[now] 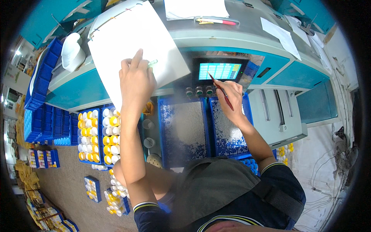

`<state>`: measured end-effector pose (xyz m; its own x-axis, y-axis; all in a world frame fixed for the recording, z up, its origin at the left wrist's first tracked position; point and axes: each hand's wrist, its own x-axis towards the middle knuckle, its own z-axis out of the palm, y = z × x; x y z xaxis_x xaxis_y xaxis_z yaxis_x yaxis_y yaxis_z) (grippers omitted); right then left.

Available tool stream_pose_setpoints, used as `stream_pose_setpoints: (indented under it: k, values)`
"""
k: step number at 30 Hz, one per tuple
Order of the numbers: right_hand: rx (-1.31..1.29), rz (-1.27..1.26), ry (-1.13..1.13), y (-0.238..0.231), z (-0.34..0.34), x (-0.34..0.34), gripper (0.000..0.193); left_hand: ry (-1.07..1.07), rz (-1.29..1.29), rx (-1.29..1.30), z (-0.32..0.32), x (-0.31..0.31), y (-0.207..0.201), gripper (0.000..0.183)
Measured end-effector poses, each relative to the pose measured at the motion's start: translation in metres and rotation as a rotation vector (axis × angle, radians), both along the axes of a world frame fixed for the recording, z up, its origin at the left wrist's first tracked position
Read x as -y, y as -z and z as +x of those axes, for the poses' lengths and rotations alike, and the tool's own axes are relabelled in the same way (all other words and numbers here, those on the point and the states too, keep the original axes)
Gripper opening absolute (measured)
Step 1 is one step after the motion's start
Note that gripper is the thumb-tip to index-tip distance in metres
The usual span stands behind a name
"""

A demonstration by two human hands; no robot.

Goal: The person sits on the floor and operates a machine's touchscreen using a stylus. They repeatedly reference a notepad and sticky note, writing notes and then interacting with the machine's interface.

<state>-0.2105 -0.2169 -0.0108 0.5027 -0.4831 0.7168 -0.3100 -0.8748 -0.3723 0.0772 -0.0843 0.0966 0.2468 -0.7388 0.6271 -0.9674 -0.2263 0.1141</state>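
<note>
My left hand [137, 79] rests on a large white sheet [166, 50] on the machine's front, its index finger stretched out and the other fingers somewhat bent. Beside its fingers lies a small pale green piece [153, 62]. A slim dark red pen-like stick [228, 102] is held in my right hand [231, 96], between thumb and fingers. Its tip points at the lit touchscreen [219, 71]; whether it touches the glass I cannot tell. Several round buttons [199, 91] sit below the screen.
Two blue trays [164, 133] of small white pieces stand under the machine's front. Blue crates of white and yellow cups [89, 135] stand at left. Papers [280, 36] and a red pen [222, 21] lie on the machine top. A white moulded object [72, 52] stands at far left.
</note>
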Motion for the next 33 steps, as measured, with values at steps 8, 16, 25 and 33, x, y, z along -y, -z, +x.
stream_pose_setpoints:
  k: [8,16,25,33]
  values:
    - [0.026,0.003,0.033,0.004,-0.007,0.001,0.032,0.062,0.023,-0.027,0.006,0.007,-0.006,0.024]
    - [0.028,0.061,0.124,0.009,-0.036,0.002,0.029,0.076,0.055,0.020,0.016,0.014,-0.007,0.025]
    - [0.021,0.071,0.209,0.012,-0.052,0.008,0.028,0.026,0.124,0.020,0.017,0.015,-0.011,0.026]
    - [0.043,0.064,0.179,0.009,-0.049,0.008,0.028,-0.018,0.151,0.007,0.018,0.016,-0.009,0.027]
